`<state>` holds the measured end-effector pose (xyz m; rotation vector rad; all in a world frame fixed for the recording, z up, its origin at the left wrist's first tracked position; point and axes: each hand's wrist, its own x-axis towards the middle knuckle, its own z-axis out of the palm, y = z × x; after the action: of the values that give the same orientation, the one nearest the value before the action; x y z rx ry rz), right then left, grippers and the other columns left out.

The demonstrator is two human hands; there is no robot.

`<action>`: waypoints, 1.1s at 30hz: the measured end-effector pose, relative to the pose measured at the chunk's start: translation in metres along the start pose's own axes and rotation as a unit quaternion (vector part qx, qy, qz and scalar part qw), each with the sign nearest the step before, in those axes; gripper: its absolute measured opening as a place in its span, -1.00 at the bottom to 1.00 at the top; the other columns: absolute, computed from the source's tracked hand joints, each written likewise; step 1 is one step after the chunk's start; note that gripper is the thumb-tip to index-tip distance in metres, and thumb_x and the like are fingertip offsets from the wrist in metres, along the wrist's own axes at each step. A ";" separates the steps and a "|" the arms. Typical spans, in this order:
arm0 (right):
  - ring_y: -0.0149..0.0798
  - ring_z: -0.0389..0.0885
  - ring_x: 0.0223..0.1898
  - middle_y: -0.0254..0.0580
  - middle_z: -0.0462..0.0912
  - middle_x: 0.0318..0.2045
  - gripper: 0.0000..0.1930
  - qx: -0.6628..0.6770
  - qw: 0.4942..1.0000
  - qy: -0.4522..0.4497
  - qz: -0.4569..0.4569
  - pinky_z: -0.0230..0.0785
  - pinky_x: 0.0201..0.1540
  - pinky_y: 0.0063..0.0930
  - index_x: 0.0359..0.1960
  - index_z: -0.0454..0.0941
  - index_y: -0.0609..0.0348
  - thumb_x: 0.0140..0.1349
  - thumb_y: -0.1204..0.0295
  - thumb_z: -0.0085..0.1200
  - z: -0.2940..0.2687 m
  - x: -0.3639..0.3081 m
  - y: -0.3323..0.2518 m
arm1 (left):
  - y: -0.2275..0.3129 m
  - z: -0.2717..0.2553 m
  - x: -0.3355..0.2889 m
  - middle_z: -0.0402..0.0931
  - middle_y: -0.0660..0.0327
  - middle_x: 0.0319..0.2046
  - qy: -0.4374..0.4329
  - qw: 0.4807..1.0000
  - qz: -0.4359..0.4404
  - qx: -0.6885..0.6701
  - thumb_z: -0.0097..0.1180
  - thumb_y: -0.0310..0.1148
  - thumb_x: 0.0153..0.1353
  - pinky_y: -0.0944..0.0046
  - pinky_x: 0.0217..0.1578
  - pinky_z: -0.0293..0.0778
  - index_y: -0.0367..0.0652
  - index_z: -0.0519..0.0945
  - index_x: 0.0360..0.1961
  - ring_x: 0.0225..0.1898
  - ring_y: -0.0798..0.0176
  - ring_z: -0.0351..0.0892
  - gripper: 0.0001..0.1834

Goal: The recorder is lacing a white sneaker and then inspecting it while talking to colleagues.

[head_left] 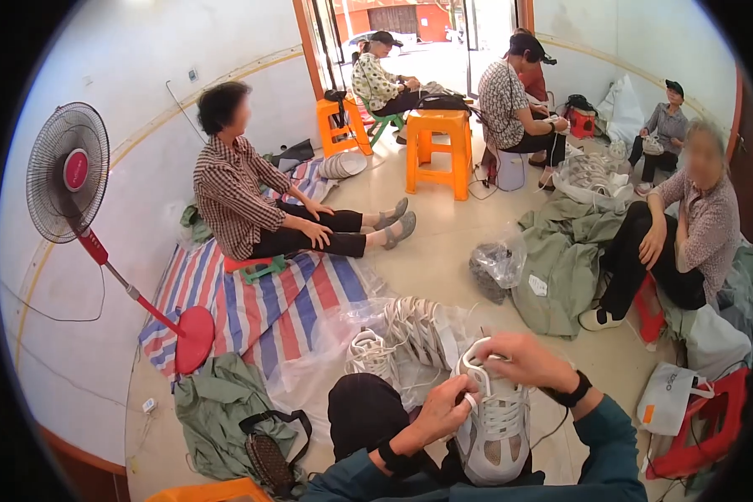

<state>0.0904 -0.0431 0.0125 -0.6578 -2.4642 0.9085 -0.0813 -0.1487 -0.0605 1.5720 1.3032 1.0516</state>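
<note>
A white and beige lace-up sneaker [495, 452] rests at my lap, toe toward me, with pale laces crossing its front. My left hand [440, 412] is at the sneaker's left side, its thumb and fingers pinched on a white shoelace [472, 402]. Over the sneaker's collar, my right hand [527, 361] has its fingers curled together; what they grip, if anything, is too small to make out. Just beyond, another laced sneaker [371, 356] and a row of similar shoes [418, 328] lie on clear plastic sheeting [305, 368].
A standing fan [197, 335] and a striped sheet [268, 301] with a seated person lie to the left. Green cloth and a small brown bag [269, 458] are near left. Several people sit around; an orange stool [437, 125] stands ahead, a red stool [711, 427] at right.
</note>
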 end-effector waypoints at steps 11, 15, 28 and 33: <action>-0.12 0.49 -0.07 -0.27 0.56 -0.14 -0.90 -0.052 0.998 0.027 -0.031 0.32 -0.07 -0.24 -0.45 0.51 0.13 -0.03 0.49 0.17 0.024 -0.039 0.009 | 0.005 0.002 -0.001 0.47 0.16 -0.52 0.015 0.999 -0.035 -0.004 0.14 -0.40 0.11 0.29 -0.45 0.36 -0.24 0.47 -0.38 -0.51 0.31 0.43 -0.86; -0.13 0.47 -0.02 -0.27 0.54 -0.04 -0.86 -0.042 0.999 0.014 -0.032 0.28 0.02 -0.24 -0.45 0.53 0.13 -0.07 0.51 0.22 0.020 -0.042 0.005 | 0.006 0.007 -0.006 0.50 0.13 -0.51 0.044 0.998 0.004 0.042 0.15 -0.42 0.10 0.30 -0.46 0.38 -0.26 0.49 -0.37 -0.51 0.28 0.46 -0.86; -0.09 0.27 0.18 -0.23 0.39 0.13 -0.90 -0.071 0.995 -0.073 0.002 0.10 0.07 -0.11 -0.39 0.51 0.11 0.02 0.48 0.12 0.017 -0.041 -0.002 | 0.010 0.015 0.002 0.45 0.02 -0.47 0.089 0.979 0.145 0.113 0.08 -0.53 0.03 0.14 -0.41 0.37 -0.25 0.43 -0.42 -0.45 -0.06 0.46 -0.90; -0.11 0.27 0.19 -0.20 0.40 0.11 -0.87 -0.092 0.993 -0.060 -0.045 0.09 0.06 -0.11 -0.33 0.50 0.14 0.04 0.48 0.06 0.023 -0.045 -0.001 | 0.009 0.010 -0.002 0.44 0.01 -0.45 0.045 0.985 0.136 0.098 0.02 -0.53 0.06 0.11 -0.39 0.38 -0.24 0.42 -0.40 -0.39 -0.11 0.47 -0.93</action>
<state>0.1136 -0.0804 -0.0134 -0.5602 -2.6855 0.7113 -0.0693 -0.1522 -0.0549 1.9113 1.3092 1.2031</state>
